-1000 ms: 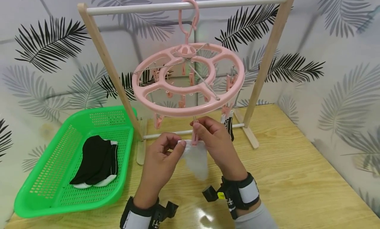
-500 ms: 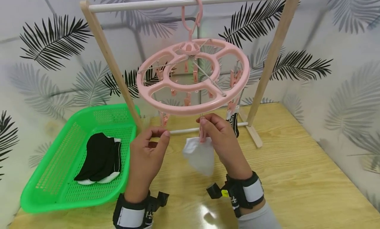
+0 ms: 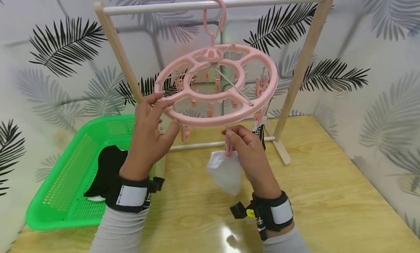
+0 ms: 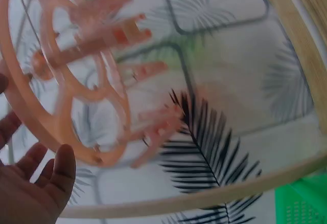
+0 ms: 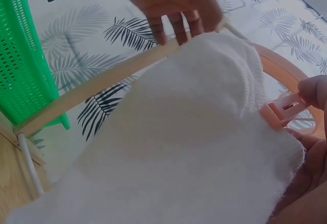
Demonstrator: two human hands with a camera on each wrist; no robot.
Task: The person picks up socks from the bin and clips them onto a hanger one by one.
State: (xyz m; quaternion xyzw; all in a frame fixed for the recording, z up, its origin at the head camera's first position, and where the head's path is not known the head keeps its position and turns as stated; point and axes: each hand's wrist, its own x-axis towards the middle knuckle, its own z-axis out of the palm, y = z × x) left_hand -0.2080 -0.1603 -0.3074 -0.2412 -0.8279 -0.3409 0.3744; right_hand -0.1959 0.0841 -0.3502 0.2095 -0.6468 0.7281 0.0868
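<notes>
A pink round clip hanger [image 3: 215,120] hangs by its hook from a rack. Under its front rim, my right hand [image 3: 252,154] pinches a pink clothespin [image 3: 228,145] between thumb and fingers. The clothespin grips the top edge of a white sock [image 3: 225,172], which dangles below; in the right wrist view the sock [image 5: 179,127] fills much of the frame. My left hand [image 3: 147,136] is at the hanger's left front rim, fingers extended and thumb apart. In the left wrist view, the left hand's fingers [image 4: 64,168] are spread beside the rim; contact is unclear.
A green basket [image 3: 49,194] at the left holds black-and-white clothing [image 3: 106,169], partly hidden by my left arm. A black-and-white sock [image 3: 260,132] hangs at the hanger's right. The rack has wooden legs [image 3: 303,63] and a white top bar [image 3: 164,7]. A patterned backdrop stands behind.
My left hand has let go of the white sock, moved left, then risen to the hanger's left rim. The right hand stays on the clothespin.
</notes>
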